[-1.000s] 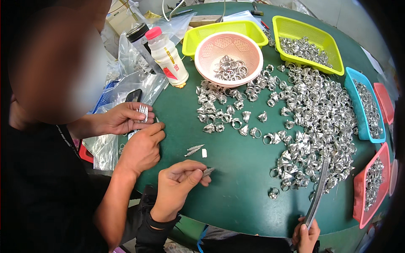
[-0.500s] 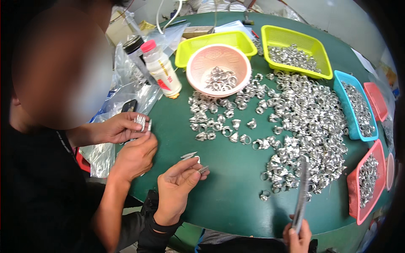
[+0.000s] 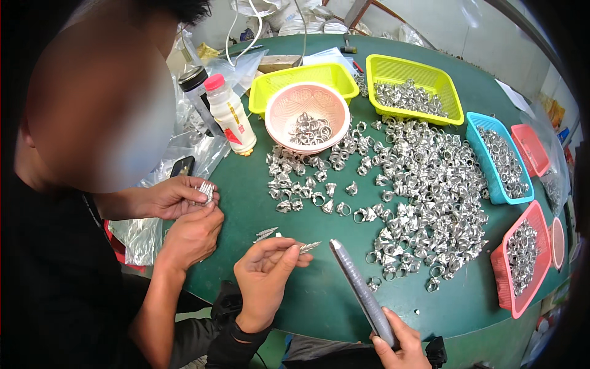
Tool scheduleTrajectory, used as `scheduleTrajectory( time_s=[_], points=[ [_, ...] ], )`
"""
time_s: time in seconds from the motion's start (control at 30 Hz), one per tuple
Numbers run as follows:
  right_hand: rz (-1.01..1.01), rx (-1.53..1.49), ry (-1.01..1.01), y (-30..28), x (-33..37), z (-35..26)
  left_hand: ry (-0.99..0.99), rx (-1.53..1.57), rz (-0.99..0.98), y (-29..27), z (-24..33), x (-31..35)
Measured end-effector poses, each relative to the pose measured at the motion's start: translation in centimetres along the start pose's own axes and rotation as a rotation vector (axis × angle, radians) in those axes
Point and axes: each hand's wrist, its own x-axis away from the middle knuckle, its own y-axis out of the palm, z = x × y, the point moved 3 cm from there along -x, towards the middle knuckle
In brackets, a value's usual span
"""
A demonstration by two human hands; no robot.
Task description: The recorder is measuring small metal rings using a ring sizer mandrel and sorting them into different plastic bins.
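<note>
My left hand is closed in a pinch, with a small silver feather-shaped piece poking out between thumb and fingers. Another silver piece shows just beyond its fingers; I cannot tell if it is held or lying on the table. In my right hand, a grey tapered ring mandrel is gripped by its thick end, its narrow tip slanting up and left toward my left hand. No ring sits on the mandrel. A large heap of silver rings spreads beyond it on the green table.
At left, a co-worker's hands hold small silver pieces. A white bottle and dark flask stand behind. Pink bowl, yellow baskets, blue basket and pink basket edge the heap.
My right hand has moved left, and the mandrel has swung from upright over the rings to a leftward slant near my left hand. My left hand keeps its pinch. The view has shifted slightly.
</note>
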Motion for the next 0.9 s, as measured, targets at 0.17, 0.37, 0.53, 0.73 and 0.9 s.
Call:
scheduleTrajectory(
  time_s=[0.17,0.37,0.53,0.73,0.9],
  points=[
    [-0.007,0.015,0.001,0.4,-0.1,0.0,0.008,-0.005,0.019,-0.1,0.1,0.3],
    [0.016,0.018,0.036,0.7,0.1,0.1,-0.004,-0.007,0.011,-0.2,0.0,0.4],
    [0.017,0.07,0.001,1.0,0.1,0.0,-0.02,-0.027,0.019,-0.6,0.0,0.5],
    [0.039,0.066,-0.046,1.1,0.2,0.1,0.046,-0.031,0.0,-0.9,-0.1,0.2],
    [-0.021,0.086,-0.025,1.4,0.0,0.2,0.074,-0.031,-0.055,-0.7,0.0,0.4]
  ],
)
